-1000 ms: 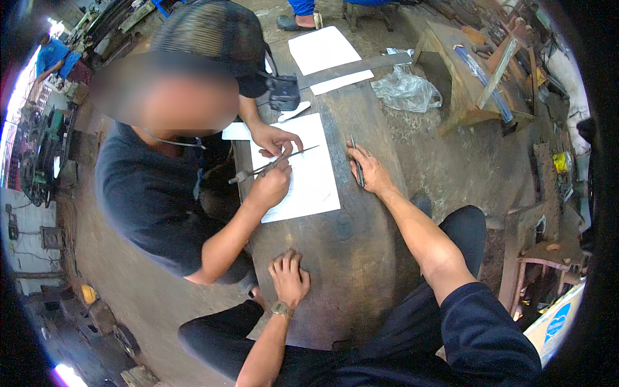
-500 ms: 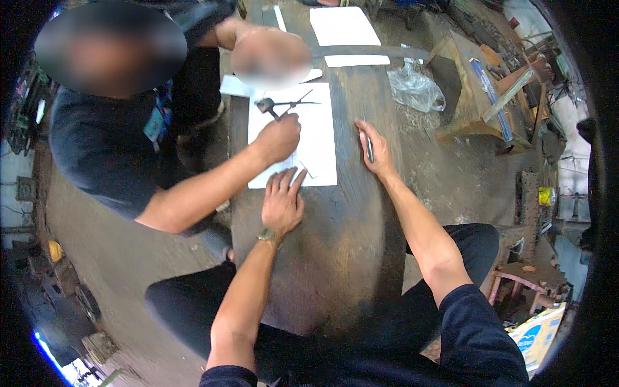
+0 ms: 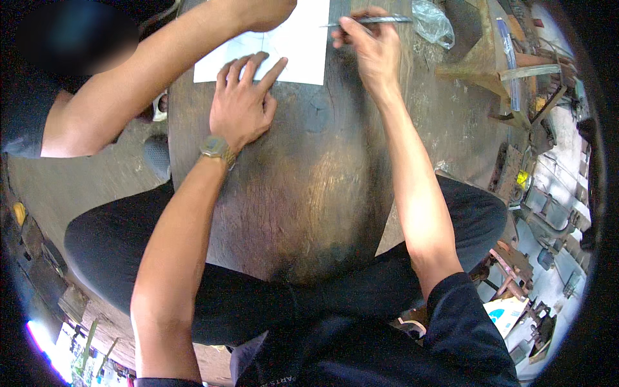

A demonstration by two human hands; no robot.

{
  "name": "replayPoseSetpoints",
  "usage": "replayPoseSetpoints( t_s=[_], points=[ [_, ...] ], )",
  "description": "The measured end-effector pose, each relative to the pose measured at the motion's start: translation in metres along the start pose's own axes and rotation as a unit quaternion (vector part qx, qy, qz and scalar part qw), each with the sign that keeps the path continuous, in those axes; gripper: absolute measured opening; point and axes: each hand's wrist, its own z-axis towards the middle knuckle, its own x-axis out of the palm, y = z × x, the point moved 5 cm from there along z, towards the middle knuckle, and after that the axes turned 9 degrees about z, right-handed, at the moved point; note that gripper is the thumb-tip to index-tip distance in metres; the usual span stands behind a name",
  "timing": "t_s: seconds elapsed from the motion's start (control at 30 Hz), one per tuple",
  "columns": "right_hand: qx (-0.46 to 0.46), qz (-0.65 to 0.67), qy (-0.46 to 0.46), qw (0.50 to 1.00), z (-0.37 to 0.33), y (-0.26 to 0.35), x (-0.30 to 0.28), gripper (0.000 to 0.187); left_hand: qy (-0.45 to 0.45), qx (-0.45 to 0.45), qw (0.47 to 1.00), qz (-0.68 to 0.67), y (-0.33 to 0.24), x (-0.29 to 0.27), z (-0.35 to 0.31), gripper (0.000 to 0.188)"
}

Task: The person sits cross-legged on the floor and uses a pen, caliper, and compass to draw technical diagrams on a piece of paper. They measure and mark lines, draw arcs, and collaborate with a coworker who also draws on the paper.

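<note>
Black cloth lies nearest us: our shirt point(image 3: 361, 351), with a line of small pale lettering point(image 3: 276, 381) at its front, partly lost in the folds. Our dark trousers point(image 3: 109, 226) spread left and right of the wooden table point(image 3: 290, 161). Near right, a printed sheet point(image 3: 506, 316) bears a blue emblem, too small for us to read.

Farther along, we wear a watch point(image 3: 218, 149) on the left wrist; its face is too small to make out. Our left hand point(image 3: 242, 103) lies palm down, fingers apart, their tips on the near edge of the white paper point(image 3: 300, 61). That paper rests on the far part of the table, marked with faint lines; we cannot tell whether any are writing.

To the right, just off the paper, our blurred right hand point(image 3: 374, 55) is clamped on a slim grey tool point(image 3: 400, 19), its thin end pointing left toward the paper.

From the left, a co-worker's arm point(image 3: 148, 77) reaches across, and the co-worker's hand point(image 3: 271, 14) is over the paper, beyond our left hand. Far right, we see a clear plastic bag point(image 3: 432, 24) near a wooden stand point(image 3: 474, 71).
</note>
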Motion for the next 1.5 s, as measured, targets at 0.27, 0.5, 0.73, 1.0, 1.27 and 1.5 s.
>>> replayPoseSetpoints(
  t_s=[0.27,0.5,0.73,1.0,1.27,1.5],
  points=[
    [0.078,-0.08,0.033,0.993,0.015,-0.025,0.047,0.012,0.001,-0.008,1.0,-0.003,0.001,0.004,-0.001,0.067],
    [0.052,-0.154,0.031,0.986,0.025,-0.03,0.056,0.011,-0.006,-0.007,0.999,-0.047,0.003,0.002,-0.001,0.068],
    [0.028,-0.266,0.059,0.962,0.034,-0.012,0.064,0.015,0.001,-0.009,0.999,-0.034,0.003,0.0,0.0,0.061],
    [0.017,-0.278,0.051,0.959,0.039,-0.009,0.064,0.016,0.003,-0.013,0.999,-0.035,0.003,0.001,0.0,0.059],
    [0.027,-0.288,0.053,0.956,0.038,-0.009,0.062,0.016,0.008,-0.013,0.999,-0.044,0.003,0.001,-0.001,0.06],
    [0.051,-0.287,0.052,0.955,0.038,-0.008,0.062,0.017,0.01,-0.011,0.999,-0.043,0.003,0.001,0.0,0.06]
  ],
)
